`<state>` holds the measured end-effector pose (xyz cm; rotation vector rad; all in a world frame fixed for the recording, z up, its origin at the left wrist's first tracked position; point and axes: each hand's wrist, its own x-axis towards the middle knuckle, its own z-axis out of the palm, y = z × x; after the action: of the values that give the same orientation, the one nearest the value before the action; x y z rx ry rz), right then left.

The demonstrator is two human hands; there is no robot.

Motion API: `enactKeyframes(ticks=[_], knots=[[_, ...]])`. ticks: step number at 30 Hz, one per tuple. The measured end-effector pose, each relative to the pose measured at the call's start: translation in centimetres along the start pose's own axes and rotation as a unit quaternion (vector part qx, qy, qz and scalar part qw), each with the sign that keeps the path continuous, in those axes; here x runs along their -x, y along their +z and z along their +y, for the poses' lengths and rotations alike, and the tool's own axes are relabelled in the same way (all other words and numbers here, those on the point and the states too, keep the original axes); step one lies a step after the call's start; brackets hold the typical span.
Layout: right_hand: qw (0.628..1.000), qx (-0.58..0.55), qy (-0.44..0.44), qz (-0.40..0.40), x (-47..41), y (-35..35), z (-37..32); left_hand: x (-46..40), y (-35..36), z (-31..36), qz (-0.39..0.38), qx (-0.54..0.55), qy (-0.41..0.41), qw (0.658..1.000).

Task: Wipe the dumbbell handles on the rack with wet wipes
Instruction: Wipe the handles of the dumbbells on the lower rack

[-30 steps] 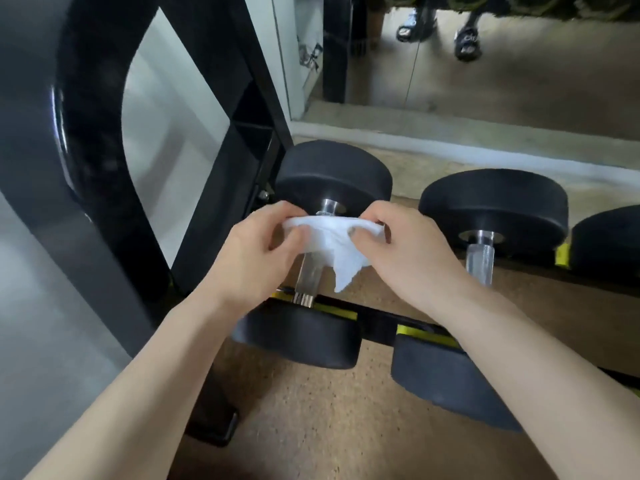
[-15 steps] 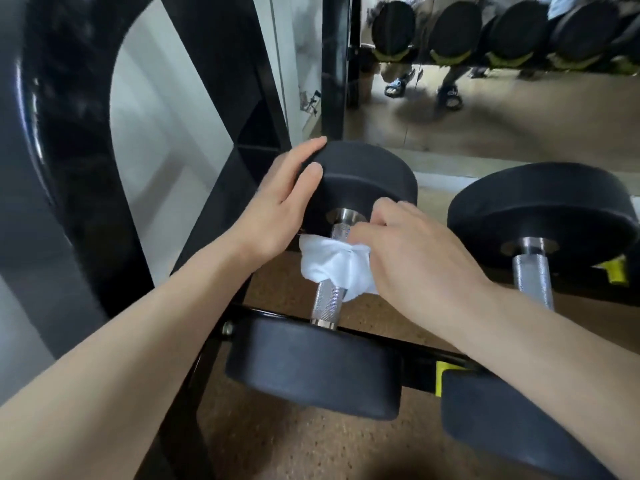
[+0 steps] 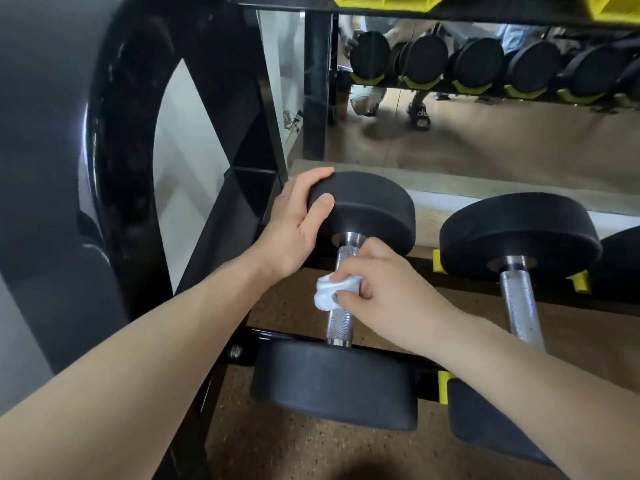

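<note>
While the right hand's fingers (image 3: 349, 268) are curled round a bunched white wipe (image 3: 329, 293), the wipe is pinched between them and the thumb and pressed against the knurled steel handle (image 3: 341, 320) of the leftmost dumbbell, about midway along its length. The right hand (image 3: 391, 296) is seen from the back, its forearm running in from the lower right. The left hand's fingers (image 3: 311, 181) are laid nearly straight and close together over the top left edge of the far head (image 3: 367, 209), with the thumb pressed against the head's side; the left hand (image 3: 294, 226) is thus rested on the head rather than wrapped round it. A thin ring is worn on one finger.

The handle is joined at its near end to the near head (image 3: 332, 386), and the dumbbell is carried across the black rails of the rack (image 3: 214, 188), at the rack's left end. Just to the right a second dumbbell (image 3: 519, 233) is held on the same rails, with yellow cradles (image 3: 581, 282) showing beside it. Beyond, at floor level, a mirror (image 3: 485, 133) is set against the wall, in which a row of black dumbbell heads on yellow cradles and a person's feet are reflected. Brown speckled floor (image 3: 277, 445) is visible beneath the rack.
</note>
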<state>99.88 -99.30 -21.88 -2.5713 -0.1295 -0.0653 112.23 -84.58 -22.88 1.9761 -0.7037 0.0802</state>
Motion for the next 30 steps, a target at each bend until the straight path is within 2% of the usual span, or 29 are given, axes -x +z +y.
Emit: enactKeyframes(ticks=[3, 6, 9, 11, 13, 16, 20, 22, 27, 28, 30], knots=[[0.999, -0.033, -0.006, 0.029, 0.0, 0.0, 0.1, 0.2, 0.2, -0.2, 0.008, 0.008, 0.013, 1.0], [0.99, 0.072, -0.073, 0.096, -0.1, -0.1, 0.1, 0.1, 0.5, -0.6, 0.009, 0.022, 0.014, 1.0], [0.971, 0.15, -0.097, 0.16, -0.8, -0.3, -0.1, 0.0, 0.6, -1.0, 0.002, 0.021, 0.014, 1.0], [0.959, 0.22, -0.117, 0.137, -1.0, 0.4, 0.2, 0.0, 0.4, -1.1, 0.006, 0.018, 0.016, 1.0], [0.96, 0.231, -0.114, 0.106, -0.8, 1.3, 0.6, 0.0, 0.2, -0.9, -0.001, 0.013, 0.009, 1.0], [0.977, 0.163, -0.082, 0.107, -0.7, 1.6, 0.8, 0.1, 0.2, -0.7, -0.003, 0.003, -0.003, 1.0], [0.987, -0.04, -0.047, 0.146, -0.9, 0.8, 1.2, 0.1, 0.1, -0.9, -0.007, 0.001, -0.004, 1.0], [0.986, -0.1, -0.042, 0.124, -0.6, 0.6, 1.5, 0.1, 0.1, -0.9, -0.01, 0.005, -0.007, 1.0], [0.974, -0.222, 0.027, -0.024, 1.2, 0.1, 1.5, 0.2, 0.2, -0.7, 0.0, 0.02, -0.003, 1.0], [0.97, -0.24, 0.04, -0.029, 1.3, -0.3, 1.6, 0.2, 0.3, -0.8, -0.002, 0.024, -0.003, 1.0], [0.964, -0.256, 0.066, 0.027, 1.1, -1.2, 1.8, 0.2, 0.3, -1.0, -0.002, 0.03, 0.0, 1.0]])
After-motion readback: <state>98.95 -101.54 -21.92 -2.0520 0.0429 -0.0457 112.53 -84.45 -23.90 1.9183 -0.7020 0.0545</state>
